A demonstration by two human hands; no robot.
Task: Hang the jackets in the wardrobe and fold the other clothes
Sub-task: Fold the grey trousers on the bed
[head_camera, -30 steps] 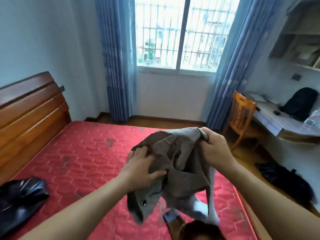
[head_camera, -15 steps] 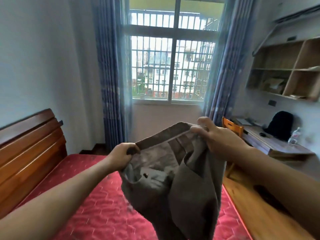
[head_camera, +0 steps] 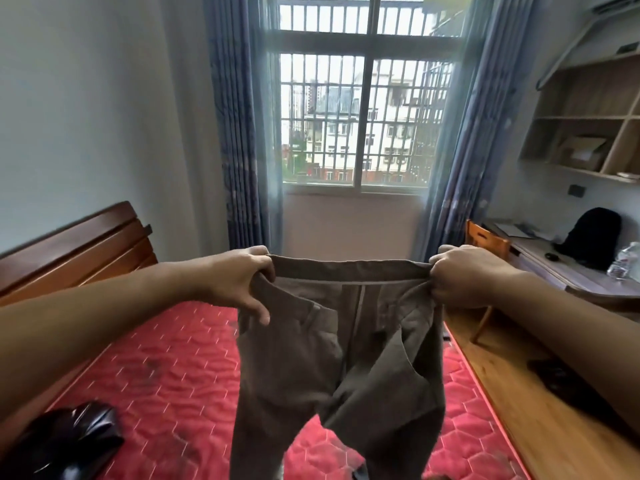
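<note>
A pair of grey-brown trousers hangs in the air over the bed, waistband stretched flat and level, both legs dropping out of the bottom of the view. My left hand grips the left end of the waistband. My right hand grips the right end. A shiny black jacket lies crumpled on the red mattress at the lower left.
A wooden headboard stands at the left. A barred window with blue curtains faces me. At the right are a wooden chair, a desk with a black backpack and a bottle, wall shelves, and a dark garment on the wooden floor.
The bunched trousers have been lifted and pulled out flat. My hands moved apart to the two ends of the waistband, and my view rose toward the window.
</note>
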